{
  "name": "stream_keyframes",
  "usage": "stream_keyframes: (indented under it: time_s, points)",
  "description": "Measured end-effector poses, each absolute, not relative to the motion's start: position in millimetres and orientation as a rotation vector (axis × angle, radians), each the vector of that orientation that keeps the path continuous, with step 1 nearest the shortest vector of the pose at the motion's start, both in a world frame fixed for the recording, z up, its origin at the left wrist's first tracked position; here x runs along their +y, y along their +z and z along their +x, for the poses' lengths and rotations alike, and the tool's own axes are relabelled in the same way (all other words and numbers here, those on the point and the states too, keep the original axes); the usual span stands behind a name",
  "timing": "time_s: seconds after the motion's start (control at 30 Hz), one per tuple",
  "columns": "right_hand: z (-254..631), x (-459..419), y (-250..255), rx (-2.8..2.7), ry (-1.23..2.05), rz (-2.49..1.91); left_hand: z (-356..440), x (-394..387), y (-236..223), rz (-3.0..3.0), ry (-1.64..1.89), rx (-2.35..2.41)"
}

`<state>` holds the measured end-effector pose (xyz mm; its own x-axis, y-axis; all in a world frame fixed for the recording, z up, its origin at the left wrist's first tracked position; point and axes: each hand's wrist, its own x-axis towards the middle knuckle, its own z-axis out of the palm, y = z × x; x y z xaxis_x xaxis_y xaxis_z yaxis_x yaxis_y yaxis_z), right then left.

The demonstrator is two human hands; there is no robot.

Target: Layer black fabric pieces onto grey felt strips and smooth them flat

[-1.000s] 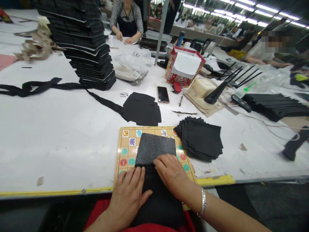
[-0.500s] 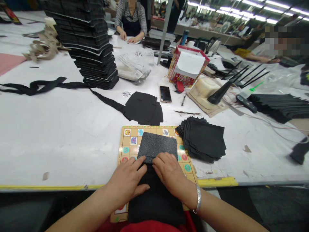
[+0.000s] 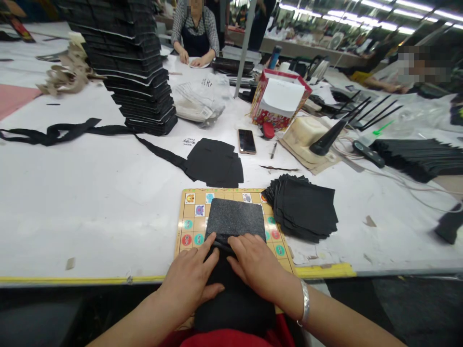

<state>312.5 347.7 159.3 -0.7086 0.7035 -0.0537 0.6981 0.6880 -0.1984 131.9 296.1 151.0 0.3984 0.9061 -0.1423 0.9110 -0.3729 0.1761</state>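
Note:
Under both my hands lies a folded black felt piece [image 3: 235, 308], running from my lap up onto a printed animal game board [image 3: 231, 193]. Its grey speckled upper face [image 3: 235, 219] rests flat on the board. My left hand [image 3: 190, 274] grips the felt at the fold, fingers bent over the crease. My right hand [image 3: 255, 262] presses down beside it, fingers together on the same fold. A silver bangle [image 3: 304, 302] circles my right wrist. The board's lower part is hidden beneath the felt.
A pile of black felt squares [image 3: 304, 209] lies right of the board. Farther off are a tall black stack [image 3: 133, 82], a flat black cut piece [image 3: 213, 164], a black strap [image 3: 54, 134], a phone [image 3: 246, 141] and a printed paper bag [image 3: 278, 99]. Co-workers [image 3: 195, 33] sit across the table.
My left hand has moved up the felt from flat on it to gripping the fold. The grey face has stayed on the board, and the view has shifted slightly.

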Motion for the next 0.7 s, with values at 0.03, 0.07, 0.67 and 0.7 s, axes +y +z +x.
stream_keyframes:
  time_s: [0.03, 0.07, 0.67, 0.7]
  points:
    - [312, 350, 164, -2.894, 0.351, -1.204, 133, 295, 150, 2.435, -0.031, 1.617]
    - [311, 353, 168, -2.923, 0.377, -1.207, 134, 294, 149, 2.438, -0.035, 1.628]
    - [352, 370, 184, -3.059, 0.512, -1.471, 136, 272, 129, 2.663, 0.170, 1.808]
    - [348, 370, 182, -3.025, 0.515, -1.435, 136, 271, 128, 2.658, 0.172, 1.821]
